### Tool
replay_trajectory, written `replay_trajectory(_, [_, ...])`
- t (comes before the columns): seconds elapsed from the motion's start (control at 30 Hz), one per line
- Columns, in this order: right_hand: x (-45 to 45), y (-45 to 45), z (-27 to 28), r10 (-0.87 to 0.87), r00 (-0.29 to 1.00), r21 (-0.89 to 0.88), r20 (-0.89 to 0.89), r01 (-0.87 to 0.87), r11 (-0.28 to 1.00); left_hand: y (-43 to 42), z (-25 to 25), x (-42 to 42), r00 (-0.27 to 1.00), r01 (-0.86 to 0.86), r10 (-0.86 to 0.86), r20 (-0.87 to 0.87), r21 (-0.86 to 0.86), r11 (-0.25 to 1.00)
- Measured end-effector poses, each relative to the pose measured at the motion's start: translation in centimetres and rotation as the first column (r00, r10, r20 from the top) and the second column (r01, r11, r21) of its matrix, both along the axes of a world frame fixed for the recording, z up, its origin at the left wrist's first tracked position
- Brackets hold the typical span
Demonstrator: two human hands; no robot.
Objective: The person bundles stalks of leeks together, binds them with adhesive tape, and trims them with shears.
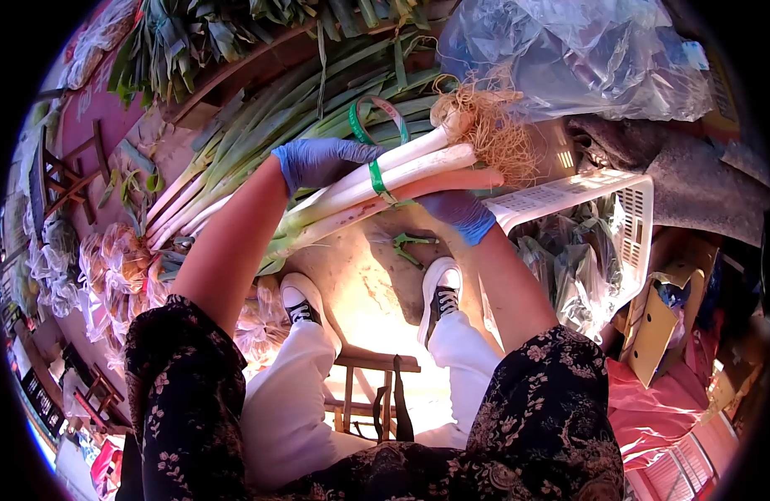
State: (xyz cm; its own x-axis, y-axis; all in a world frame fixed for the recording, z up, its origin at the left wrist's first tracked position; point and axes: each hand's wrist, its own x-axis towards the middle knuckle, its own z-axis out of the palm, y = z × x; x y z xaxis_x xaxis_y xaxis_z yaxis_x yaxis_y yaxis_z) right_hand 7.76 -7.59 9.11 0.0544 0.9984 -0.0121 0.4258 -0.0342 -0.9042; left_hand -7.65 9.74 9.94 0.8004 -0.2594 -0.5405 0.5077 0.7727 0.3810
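At the floor's far left, a wooden stool [76,171] stands by a pinkish sheet. Nearer, clear bags [122,259] hold brownish goods that I cannot identify. To their right, more leeks [210,179] lie in a long heap, leafy ends toward the floor's far edge.

The left hand [322,163], in a blue glove, has its grip curled over the upper side of the held leeks [410,171], on the pale stalks; its thumb is hidden. A green loop [357,125] stands up beside its fingers. The held leeks are raised above the floor between the hands, roots [506,134] to the right, with a green band [376,177] across the stalks. The work in hand looks like steadying this bundle at its band; I judge that shifting it calls for support at both the stalks and the root end.

Below, between the shoes [301,301], a green tool [412,249] lies on the floor. The right hand [462,210], also gloved, is under the root end; its fingers are hidden, so how tight its grip is I cannot tell.

On the right, a white crate [637,242] holds clear bags with dark green contents. Past it, an open carton [652,338] has something bluish inside.
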Motion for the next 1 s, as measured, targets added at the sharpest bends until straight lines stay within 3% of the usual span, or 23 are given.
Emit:
replay_trajectory(0.03, [0.8, 0.2, 0.4, 0.154, 0.987, -0.140, -0.042, -0.159, 0.977, -0.2, -0.4, 0.2, 1.000, 0.005, -0.006, -0.010, -0.044, 0.999])
replay_trajectory(0.1, [1.3, -0.1, 1.8, 0.255, 0.966, -0.173, 0.045, -0.244, 0.954, -0.7, -0.1, 0.3, 1.000, 0.029, -0.029, 0.000, -0.072, 0.997])
replay_trajectory(0.17, [1.6, -0.4, 2.3, 0.279, 0.958, -0.179, -0.073, -0.288, 0.941, -1.0, -0.1, 0.4, 0.997, 0.037, -0.028, 0.074, -0.127, 0.991])
replay_trajectory(0.23, [1.8, -1.0, 1.9, 0.226, 0.917, -0.160, -0.329, -0.290, 0.944, -1.5, -1.4, 0.5, 0.997, 0.042, -0.030, 0.074, -0.170, 0.985])
replay_trajectory(0.43, [3.6, -3.1, 1.7, 0.043, 0.729, -0.193, -0.683, -0.237, 0.952, -2.2, -0.4, -0.6, 0.992, 0.099, -0.061, 0.109, -0.389, 0.916])
replay_trajectory(0.53, [4.4, -3.8, 1.6, -0.029, 0.642, -0.202, -0.766, -0.197, 0.959, -2.7, -0.3, -0.6, 0.987, -0.004, 0.032, 0.158, -0.173, 0.985])
replay_trajectory(0.83, [5.7, -4.0, 0.9, -0.141, 0.522, -0.242, -0.841, -0.130, 0.962, -1.6, 1.3, -0.1, 0.999, 0.019, -0.009, 0.047, -0.238, 0.971])
replay_trajectory(0.93, [5.4, -3.5, 0.5, -0.159, 0.535, -0.266, -0.830, -0.130, 0.955, -3.2, 0.0, -0.3, 0.980, -0.067, 0.078, 0.182, -0.070, 0.995])
replay_trajectory(0.97, [5.2, -3.5, 0.5, -0.159, 0.543, -0.272, -0.825, -0.133, 0.953, -2.9, -0.6, -0.2, 0.974, 0.001, -0.003, 0.225, 0.011, 1.000])
replay_trajectory(1.0, [5.3, -3.3, 0.5, -0.161, 0.545, -0.275, -0.823, -0.135, 0.952, -2.8, -1.1, -0.2, 0.982, -0.008, 0.015, 0.189, -0.035, 0.999])
